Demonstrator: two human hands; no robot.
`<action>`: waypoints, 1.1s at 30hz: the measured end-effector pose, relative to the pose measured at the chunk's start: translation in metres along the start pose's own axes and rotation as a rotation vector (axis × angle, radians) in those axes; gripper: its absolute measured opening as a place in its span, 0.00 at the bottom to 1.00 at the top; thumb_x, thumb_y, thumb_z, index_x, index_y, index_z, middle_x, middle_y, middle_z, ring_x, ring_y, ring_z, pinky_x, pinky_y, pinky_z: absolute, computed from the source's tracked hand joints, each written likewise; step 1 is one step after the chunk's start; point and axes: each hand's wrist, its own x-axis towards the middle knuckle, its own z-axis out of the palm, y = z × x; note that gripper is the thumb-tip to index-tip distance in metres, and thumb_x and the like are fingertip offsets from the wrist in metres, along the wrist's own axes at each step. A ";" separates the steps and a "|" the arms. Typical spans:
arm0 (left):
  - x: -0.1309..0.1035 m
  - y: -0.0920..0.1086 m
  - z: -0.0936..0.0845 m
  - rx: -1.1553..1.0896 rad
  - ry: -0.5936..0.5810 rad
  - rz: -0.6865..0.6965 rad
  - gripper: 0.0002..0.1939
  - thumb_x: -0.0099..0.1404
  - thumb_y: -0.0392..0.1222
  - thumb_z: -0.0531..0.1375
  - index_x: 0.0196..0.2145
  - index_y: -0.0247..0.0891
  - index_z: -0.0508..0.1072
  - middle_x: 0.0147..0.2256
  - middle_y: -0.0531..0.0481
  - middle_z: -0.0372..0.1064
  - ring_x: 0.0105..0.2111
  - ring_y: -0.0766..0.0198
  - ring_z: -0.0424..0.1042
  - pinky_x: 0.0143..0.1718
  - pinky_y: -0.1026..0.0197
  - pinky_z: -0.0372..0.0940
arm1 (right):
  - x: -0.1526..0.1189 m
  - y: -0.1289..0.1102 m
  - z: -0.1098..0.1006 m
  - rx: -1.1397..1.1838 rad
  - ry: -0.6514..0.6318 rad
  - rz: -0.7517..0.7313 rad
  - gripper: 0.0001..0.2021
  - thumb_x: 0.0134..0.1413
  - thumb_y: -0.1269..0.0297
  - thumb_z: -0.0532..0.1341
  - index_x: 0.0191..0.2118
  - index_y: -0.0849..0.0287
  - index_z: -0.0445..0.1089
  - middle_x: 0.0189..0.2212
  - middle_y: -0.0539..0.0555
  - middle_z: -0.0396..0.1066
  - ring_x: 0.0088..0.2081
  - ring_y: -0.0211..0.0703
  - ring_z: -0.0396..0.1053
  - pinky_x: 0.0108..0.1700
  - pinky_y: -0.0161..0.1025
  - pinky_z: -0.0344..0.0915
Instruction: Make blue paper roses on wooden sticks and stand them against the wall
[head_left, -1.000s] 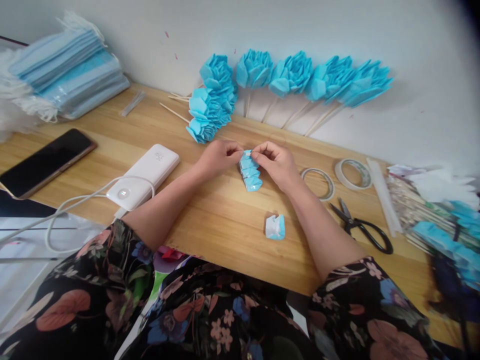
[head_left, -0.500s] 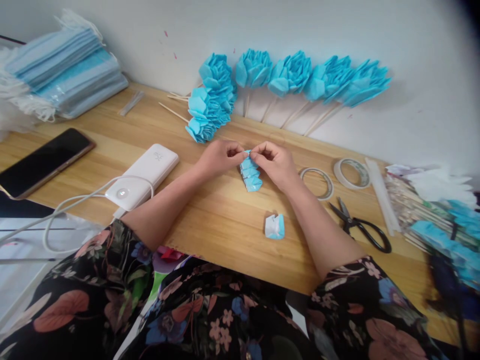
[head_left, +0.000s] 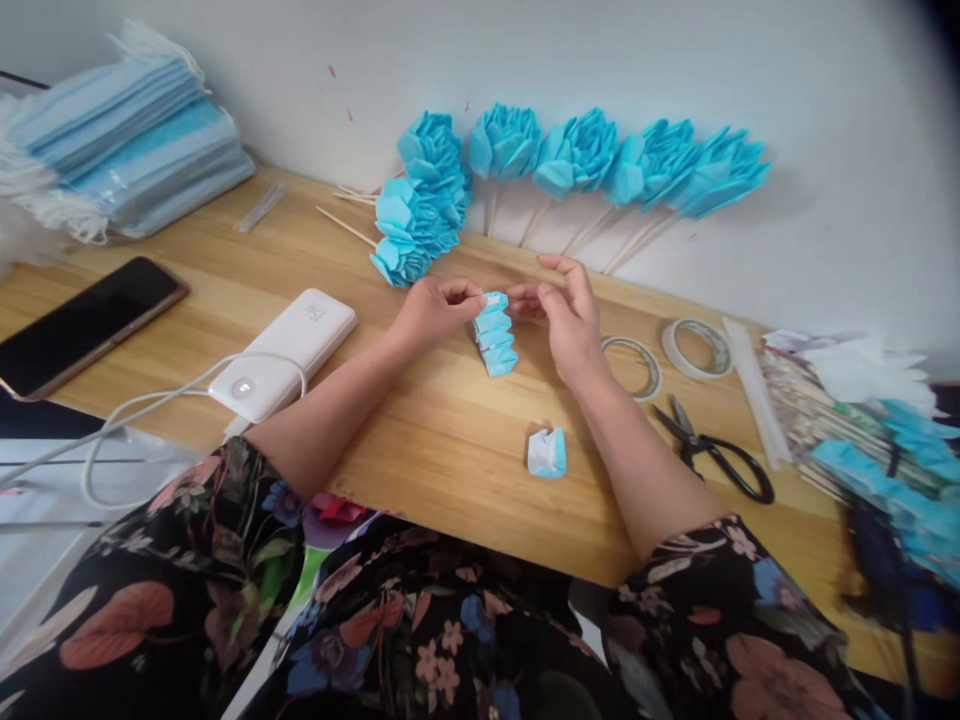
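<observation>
A short strip of blue folded petals (head_left: 495, 335) hangs from the fingertips of my left hand (head_left: 435, 312), which pinches its upper left end. Just right of the strip, my right hand (head_left: 566, 320) is apart from it, the fingers spread and holding nothing that I can see. One small folded piece, white and blue (head_left: 547, 453), lies on the table below my right hand. Beyond both hands, several finished blue flowers (head_left: 577, 155) on wooden sticks lean against the wall.
Two tape rolls (head_left: 697, 349), black-handled scissors (head_left: 712, 450) and translucent sticks (head_left: 756, 390) lie to the right, beside a pile of sticks and blue pieces (head_left: 862, 460). Leftward are a white power bank (head_left: 289, 350) with cable, a phone (head_left: 86, 325) and stacked masks (head_left: 142, 130).
My right hand has let go of the strip's top and moved a little right, its fingers opening. My left hand keeps its pinch on the strip.
</observation>
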 end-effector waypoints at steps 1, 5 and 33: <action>0.000 0.000 0.000 0.001 -0.008 -0.001 0.09 0.60 0.41 0.63 0.26 0.33 0.76 0.24 0.54 0.69 0.27 0.69 0.64 0.31 0.65 0.59 | 0.001 0.001 -0.001 0.000 -0.025 -0.003 0.16 0.66 0.48 0.55 0.54 0.46 0.62 0.39 0.51 0.77 0.38 0.45 0.76 0.44 0.47 0.73; 0.000 -0.001 0.001 0.021 -0.027 0.033 0.10 0.60 0.41 0.63 0.25 0.33 0.75 0.23 0.55 0.67 0.26 0.70 0.62 0.30 0.65 0.56 | 0.001 -0.001 0.003 0.038 -0.118 -0.020 0.21 0.60 0.50 0.63 0.56 0.47 0.61 0.38 0.50 0.76 0.37 0.43 0.73 0.38 0.42 0.71; -0.002 0.001 0.003 0.149 -0.012 0.072 0.13 0.64 0.45 0.59 0.30 0.34 0.77 0.25 0.52 0.71 0.26 0.68 0.64 0.29 0.64 0.57 | 0.000 -0.003 0.001 -0.026 -0.226 0.029 0.21 0.55 0.62 0.64 0.55 0.50 0.67 0.31 0.48 0.72 0.29 0.39 0.68 0.29 0.38 0.66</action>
